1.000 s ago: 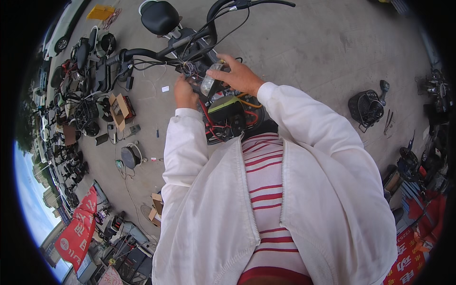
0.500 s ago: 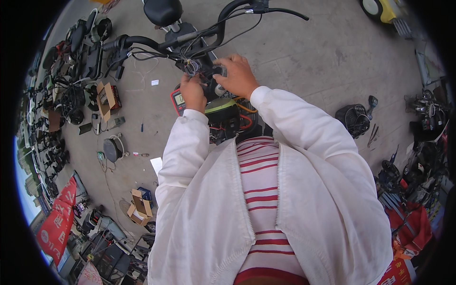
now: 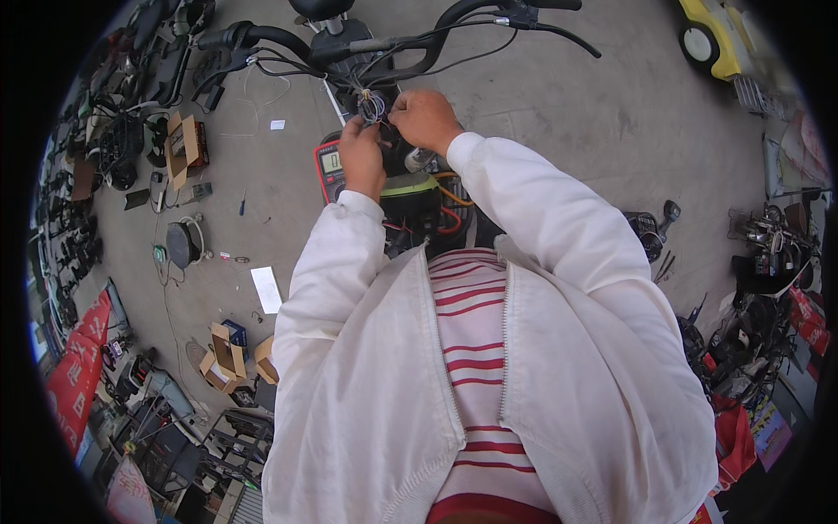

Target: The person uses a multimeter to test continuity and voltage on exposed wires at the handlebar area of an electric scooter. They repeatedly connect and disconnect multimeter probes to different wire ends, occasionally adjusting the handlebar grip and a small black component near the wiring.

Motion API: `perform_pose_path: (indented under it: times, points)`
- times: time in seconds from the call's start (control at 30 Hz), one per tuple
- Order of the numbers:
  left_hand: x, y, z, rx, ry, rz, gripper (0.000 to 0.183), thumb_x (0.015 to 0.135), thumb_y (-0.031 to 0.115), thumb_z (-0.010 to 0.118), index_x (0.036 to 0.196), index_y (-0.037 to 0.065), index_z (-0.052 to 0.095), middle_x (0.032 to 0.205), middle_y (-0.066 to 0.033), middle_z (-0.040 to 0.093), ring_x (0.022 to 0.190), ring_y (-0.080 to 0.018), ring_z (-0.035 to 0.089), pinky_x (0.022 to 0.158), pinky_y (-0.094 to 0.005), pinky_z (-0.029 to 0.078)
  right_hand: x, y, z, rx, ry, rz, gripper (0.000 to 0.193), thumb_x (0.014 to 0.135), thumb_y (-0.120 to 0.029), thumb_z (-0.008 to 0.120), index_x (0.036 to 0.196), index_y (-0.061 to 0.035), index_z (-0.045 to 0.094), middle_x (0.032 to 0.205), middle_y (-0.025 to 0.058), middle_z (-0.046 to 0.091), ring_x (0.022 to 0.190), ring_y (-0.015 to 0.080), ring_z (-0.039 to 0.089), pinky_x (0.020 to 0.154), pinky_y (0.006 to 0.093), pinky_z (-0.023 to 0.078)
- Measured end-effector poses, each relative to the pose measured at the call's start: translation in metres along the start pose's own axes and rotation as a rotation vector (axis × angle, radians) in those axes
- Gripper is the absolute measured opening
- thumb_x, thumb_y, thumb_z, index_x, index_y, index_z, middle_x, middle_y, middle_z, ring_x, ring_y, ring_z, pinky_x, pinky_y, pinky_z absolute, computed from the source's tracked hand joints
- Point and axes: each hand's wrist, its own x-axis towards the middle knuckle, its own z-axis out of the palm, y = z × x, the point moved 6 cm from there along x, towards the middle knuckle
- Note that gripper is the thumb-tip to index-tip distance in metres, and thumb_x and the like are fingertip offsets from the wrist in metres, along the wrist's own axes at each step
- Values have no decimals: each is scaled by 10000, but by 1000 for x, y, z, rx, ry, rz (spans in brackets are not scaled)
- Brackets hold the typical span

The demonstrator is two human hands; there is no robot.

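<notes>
A bundle of thin wires [image 3: 372, 106] hangs out at the front of an electric scooter, below its black handlebar [image 3: 384, 45]. My left hand [image 3: 361, 159] is closed at the lower end of the bundle, thumb and fingers pinched on the wires. From the other side my right hand [image 3: 426, 120] reaches in, its fingers curled together beside the bundle; what the fingertips grip is hidden. A red multimeter [image 3: 329, 164] with a lit display leans next to my left hand. Beneath my hands sits a dark compartment with a green-edged top [image 3: 410, 185] and orange cables [image 3: 454, 196].
On the concrete to the left lie an opened cardboard box [image 3: 182, 150], a screwdriver [image 3: 243, 203], a round dark coil [image 3: 182, 244] and a white sheet [image 3: 265, 290]. A cordless drill [image 3: 669, 214] stands by a black basket [image 3: 644, 234] at right. Parked scooters line the left side.
My right hand has drawn in from the scooter's frame to the wires, its fingers curling closed. My left hand stays by the bundle. The view has shifted, showing the handlebar higher.
</notes>
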Motion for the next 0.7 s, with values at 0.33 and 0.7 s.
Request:
perform_pose_path:
  times: [0.33, 0.7]
  points:
    - [0, 4, -12, 38, -108, -115, 55, 857, 63, 597, 911, 51, 595, 781, -11, 603, 687, -85, 540, 610, -224, 434, 8, 24, 11, 709, -459, 841, 192, 770, -154, 626, 650, -4, 616, 542, 56, 495, 429, 148, 408, 392, 321, 288]
    - [0, -9, -4, 64, -178, -151, 76, 850, 118, 647, 896, 66, 616, 774, 12, 605, 677, -67, 509, 626, -220, 385, 1, 4, -5, 51, -77, -16, 190, 742, -163, 662, 837, 1, 649, 743, 173, 640, 701, 299, 619, 646, 354, 474]
